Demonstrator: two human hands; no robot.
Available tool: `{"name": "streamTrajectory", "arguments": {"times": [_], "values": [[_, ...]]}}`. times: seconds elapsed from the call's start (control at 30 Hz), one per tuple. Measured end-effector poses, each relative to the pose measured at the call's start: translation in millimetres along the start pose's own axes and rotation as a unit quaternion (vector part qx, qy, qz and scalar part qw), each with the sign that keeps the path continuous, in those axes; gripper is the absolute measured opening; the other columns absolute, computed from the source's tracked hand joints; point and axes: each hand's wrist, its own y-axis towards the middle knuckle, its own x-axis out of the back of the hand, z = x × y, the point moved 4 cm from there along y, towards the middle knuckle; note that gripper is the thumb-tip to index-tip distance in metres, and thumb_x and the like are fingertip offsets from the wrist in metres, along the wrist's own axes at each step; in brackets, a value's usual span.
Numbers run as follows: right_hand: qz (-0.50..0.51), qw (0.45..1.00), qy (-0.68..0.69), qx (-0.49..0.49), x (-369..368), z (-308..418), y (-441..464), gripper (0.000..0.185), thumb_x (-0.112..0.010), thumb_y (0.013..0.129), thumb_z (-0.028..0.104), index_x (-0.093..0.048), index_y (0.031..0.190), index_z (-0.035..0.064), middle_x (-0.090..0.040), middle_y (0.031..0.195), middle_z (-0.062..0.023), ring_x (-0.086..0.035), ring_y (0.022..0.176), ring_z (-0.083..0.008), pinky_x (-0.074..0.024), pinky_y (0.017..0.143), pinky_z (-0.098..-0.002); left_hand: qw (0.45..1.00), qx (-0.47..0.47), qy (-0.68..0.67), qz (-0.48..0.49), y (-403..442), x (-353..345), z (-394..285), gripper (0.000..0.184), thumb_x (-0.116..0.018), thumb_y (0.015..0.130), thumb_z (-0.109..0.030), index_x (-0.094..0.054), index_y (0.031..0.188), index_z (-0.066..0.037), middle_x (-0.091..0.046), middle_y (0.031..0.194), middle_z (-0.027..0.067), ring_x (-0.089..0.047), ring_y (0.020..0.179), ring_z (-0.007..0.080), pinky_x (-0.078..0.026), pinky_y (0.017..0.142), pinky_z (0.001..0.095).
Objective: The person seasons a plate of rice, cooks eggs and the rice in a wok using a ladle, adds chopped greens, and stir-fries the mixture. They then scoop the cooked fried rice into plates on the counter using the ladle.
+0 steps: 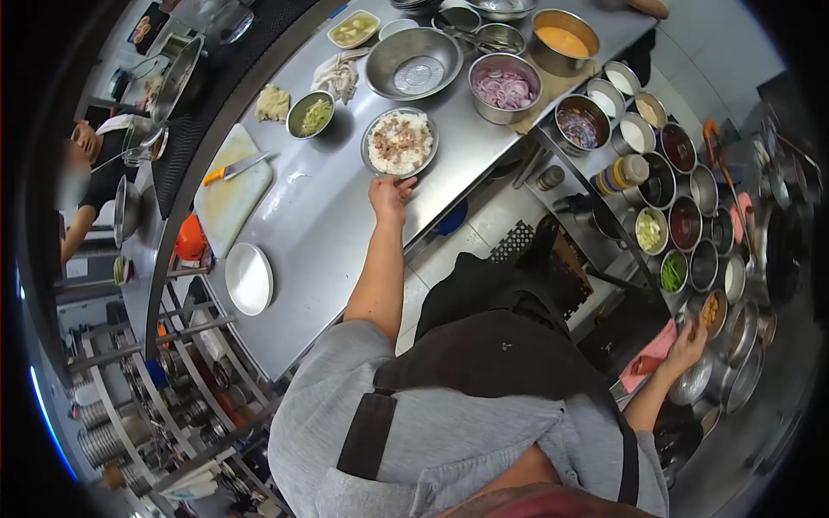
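Note:
On the steel counter sits a metal bowl (pixel 370 162) of white rice topped with chopped brown pieces (pixel 402 143). My left hand (pixel 393 198) is at its near rim, fingers curled against the edge. Off to the right, my right hand (pixel 688 344) has its fingers drawn together beside a small container of orange-brown pieces (pixel 713 312). What those fingers hold, if anything, is hard to see. A pink cloth (pixel 649 352) hangs just beside that hand, with a ladle-like metal bowl (pixel 692 382) below.
Left on the counter (pixel 319 233) are a cutting board (pixel 231 194) with an orange-handled knife (pixel 237 168), a white plate (pixel 249 278) and a bowl of green slices (pixel 311 115). Farther back stand an empty basin (pixel 414 63) and sliced onions (pixel 505 89). Several ingredient pots line the right. Another person (pixel 95 164) stands far left.

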Motion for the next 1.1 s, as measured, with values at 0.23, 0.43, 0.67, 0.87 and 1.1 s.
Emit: {"name": "streamTrajectory", "arguments": {"times": [0.23,0.43,0.67,0.87,1.1], "values": [[0.068,0.977,0.197,0.041,-103.7,84.8,126.7,0.022,-0.061,0.091,0.007,-0.067,0.111,-0.0001,-0.068,0.097,-0.007,-0.063,0.083,-0.0115,-0.0501,0.071,-0.0234,0.997,-0.012,-0.006,-0.077,36.1,7.2,17.0,0.011,-0.053,0.078,0.002,-0.054,0.089,0.001,-0.06,0.074,0.0115,-0.064,0.058,0.0233,-0.038,0.036,0.0241],[0.153,0.953,0.26,0.007,-200.1,122.1,254.1,0.024,-0.059,0.091,0.013,-0.067,0.109,0.0002,-0.069,0.086,-0.0127,-0.067,0.071,-0.0156,-0.0505,0.065,-0.0267,0.986,-0.097,0.052,-0.128,-21.2,2.6,6.6,0.015,-0.051,0.07,0.006,-0.053,0.08,-0.005,-0.057,0.07,0.0051,-0.048,0.049,0.0119,-0.034,0.04,0.0221],[0.331,0.882,0.212,0.261,-374.6,237.7,291.7,0.035,-0.068,0.083,0.021,-0.065,0.115,0.0069,-0.069,0.086,-0.0144,-0.065,0.079,-0.0311,-0.0505,0.074,-0.0383,0.99,-0.046,0.083,-0.108,-107.1,-50.1,15.3,0.016,-0.051,0.071,0.007,-0.051,0.082,-0.004,-0.057,0.067,0.0052,-0.048,0.044,0.0119,-0.036,0.038,0.0224],[0.39,0.869,0.166,0.256,-449.5,285.3,297.1,0.034,-0.069,0.081,0.021,-0.066,0.111,0.0067,-0.069,0.083,-0.0147,-0.066,0.077,-0.0307,-0.0518,0.071,-0.0394,0.995,0.011,0.103,0.011,-127.3,-120.2,13.0,0.019,-0.052,0.07,0.008,-0.054,0.086,-0.001,-0.061,0.071,0.0076,-0.049,0.042,0.0107,-0.04,0.036,0.0205],[0.302,0.884,0.243,0.259,-383.1,217.1,328.5,0.014,-0.064,0.083,0.013,-0.068,0.095,0.0049,-0.069,0.081,-0.0154,-0.068,0.072,-0.028,-0.0527,0.065,-0.0361,0.988,0.008,0.125,0.093,-114.4,-209.4,10.5,0.026,-0.051,0.069,0.007,-0.056,0.095,0.003,-0.063,0.077,0.0082,-0.049,0.044,0.0099,-0.041,0.038,0.0194]]}}
